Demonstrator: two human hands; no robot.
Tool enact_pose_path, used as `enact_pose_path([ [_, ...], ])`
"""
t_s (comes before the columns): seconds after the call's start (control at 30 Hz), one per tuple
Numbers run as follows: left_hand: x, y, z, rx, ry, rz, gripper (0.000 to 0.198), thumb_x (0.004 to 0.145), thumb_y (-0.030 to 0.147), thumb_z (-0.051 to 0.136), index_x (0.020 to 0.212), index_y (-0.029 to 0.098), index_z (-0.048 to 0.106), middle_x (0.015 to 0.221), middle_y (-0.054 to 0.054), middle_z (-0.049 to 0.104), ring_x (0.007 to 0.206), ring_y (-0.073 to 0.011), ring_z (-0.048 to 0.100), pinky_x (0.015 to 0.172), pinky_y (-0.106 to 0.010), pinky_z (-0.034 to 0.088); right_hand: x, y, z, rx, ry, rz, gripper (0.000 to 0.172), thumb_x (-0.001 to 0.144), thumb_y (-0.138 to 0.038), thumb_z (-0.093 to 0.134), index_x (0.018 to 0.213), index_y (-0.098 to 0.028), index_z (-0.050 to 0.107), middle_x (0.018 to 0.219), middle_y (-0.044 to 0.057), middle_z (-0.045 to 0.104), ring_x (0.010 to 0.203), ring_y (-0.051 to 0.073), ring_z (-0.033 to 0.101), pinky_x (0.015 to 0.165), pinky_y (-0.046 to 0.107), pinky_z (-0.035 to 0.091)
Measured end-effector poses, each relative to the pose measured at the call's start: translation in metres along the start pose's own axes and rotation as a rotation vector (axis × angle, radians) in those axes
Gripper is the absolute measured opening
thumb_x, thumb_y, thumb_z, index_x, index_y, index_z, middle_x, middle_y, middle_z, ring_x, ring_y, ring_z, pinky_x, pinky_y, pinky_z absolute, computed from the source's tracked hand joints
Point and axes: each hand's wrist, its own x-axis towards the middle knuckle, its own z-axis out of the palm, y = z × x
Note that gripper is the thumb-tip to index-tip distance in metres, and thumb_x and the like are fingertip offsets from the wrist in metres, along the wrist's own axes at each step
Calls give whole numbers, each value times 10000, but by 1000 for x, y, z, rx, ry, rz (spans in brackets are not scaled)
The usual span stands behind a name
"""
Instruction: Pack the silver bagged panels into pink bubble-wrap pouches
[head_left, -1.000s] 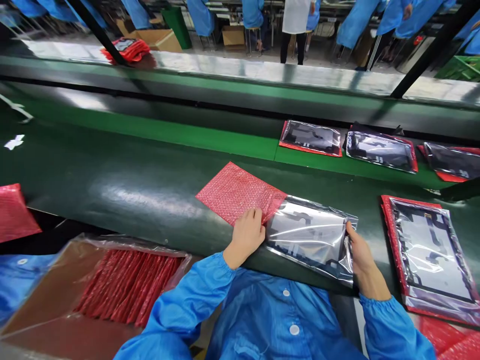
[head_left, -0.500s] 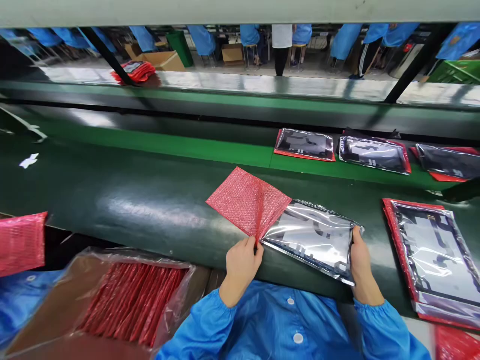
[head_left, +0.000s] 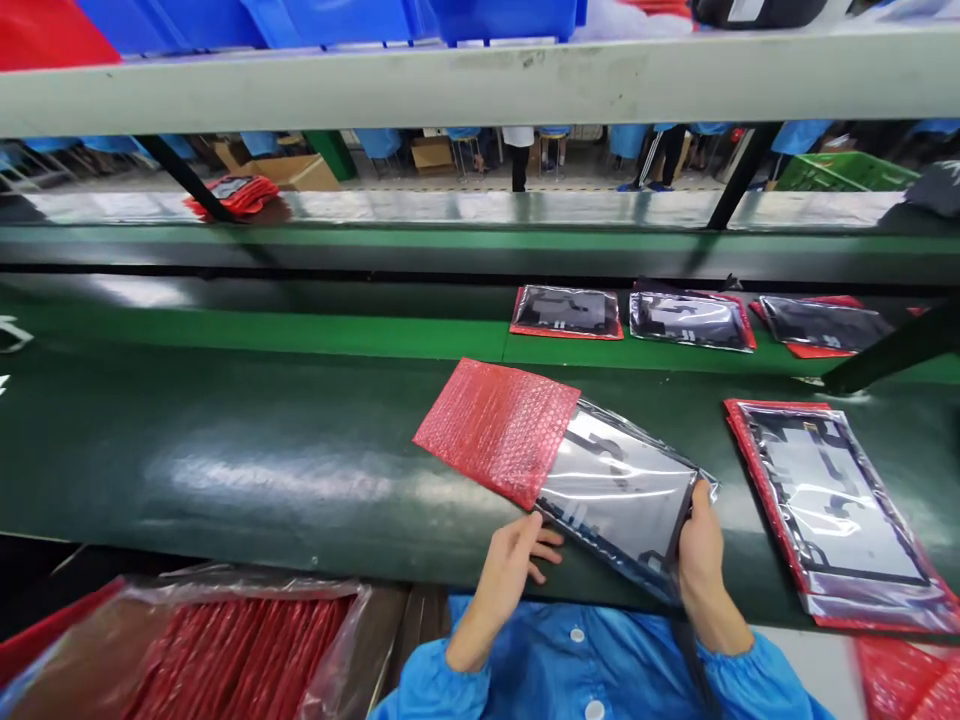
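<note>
A tablet-sized screen panel (head_left: 622,470) in a clear plastic sleeve lies tilted over the dark green bench. Its left end is inside the mouth of a red bubble-wrap bag (head_left: 495,420). My right hand (head_left: 701,545) is closed on the panel's right end, thumb on top. At the bag's lower right corner, my left hand (head_left: 514,570) has its fingers apart, the tips touching or very near the corner and the panel's lower edge. To the right, another sleeved panel (head_left: 840,500) lies on red bubble wrap.
Several sleeved panels on red bags, one being a panel (head_left: 566,310), lie along the green strip (head_left: 375,340). A lined carton of red bubble bags (head_left: 240,650) stands at lower left. A black post (head_left: 892,350) rises at right. Blue bins (head_left: 345,20) sit on the overhead shelf.
My left hand has let go of the bag's pinched corner and spread its fingers. The bag has flattened, and more of the panel's left end seems covered. The camera view has tilted upward.
</note>
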Motion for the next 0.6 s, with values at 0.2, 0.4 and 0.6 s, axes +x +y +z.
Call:
enact_pose_path([
  [0.2,26,-8,-5,-737,396,-36,524,636,436,856,1063,190,678,973,-50,767,860,-226,716,758,-305,538,-25,22,-5,357,-475,-13,625,801,-761,568,1050,-219,756,986,82,776,929,302,719,817,426,571],
  [0.4,24,7,-29,-405,399,-80,537,556,527,843,918,147,730,895,-76,773,902,-279,712,794,-319,536,-7,-17,6,175,-796,-130,554,797,-645,696,1108,-185,704,1016,119,757,789,246,711,668,351,559],
  [0.6,45,-40,-37,-166,390,-132,677,639,677,702,1066,152,691,1181,-174,729,1215,-372,624,1027,-439,485,-8,-18,57,-295,-745,-561,497,827,-684,571,789,-202,686,622,29,637,592,194,601,570,282,455],
])
